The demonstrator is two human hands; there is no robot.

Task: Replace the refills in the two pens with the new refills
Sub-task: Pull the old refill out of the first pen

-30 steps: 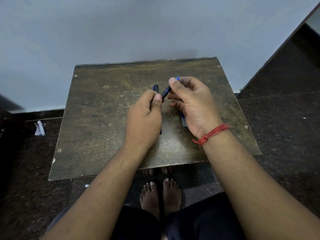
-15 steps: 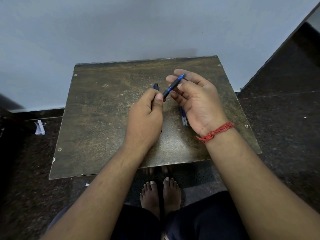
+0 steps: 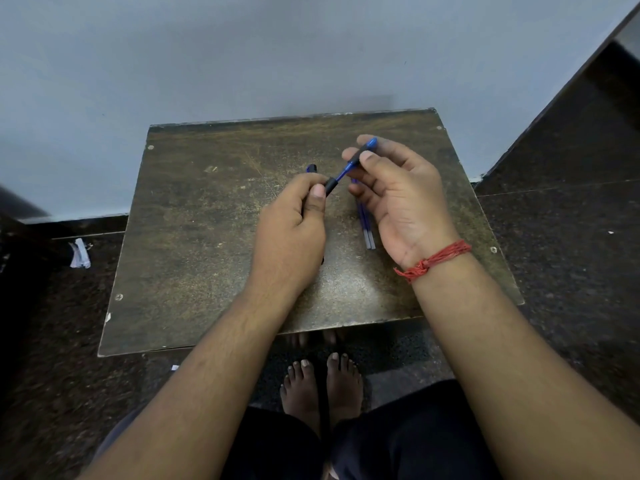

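Observation:
A blue pen [image 3: 348, 169] with a black grip is held between both hands above the worn brown table [image 3: 194, 237]. My left hand [image 3: 291, 233] pinches its black grip end with thumb and fingers. My right hand [image 3: 394, 192], a red thread on its wrist, holds the blue rear end between thumb and fingertips. A second dark pen [image 3: 311, 168] lies on the table behind my left hand, mostly hidden. Two thin blue refills [image 3: 366, 226] lie side by side on the table under my right palm.
A pale wall stands right behind the table's far edge. The floor around is dark speckled stone. A small white scrap [image 3: 80, 254] lies on the floor at the left. My bare feet [image 3: 320, 386] and dark-clothed knees are below the table's near edge.
My right hand has slid up and to the right along the pen, from near the grip to its rear end, so more of the blue barrel shows. My left hand stayed put.

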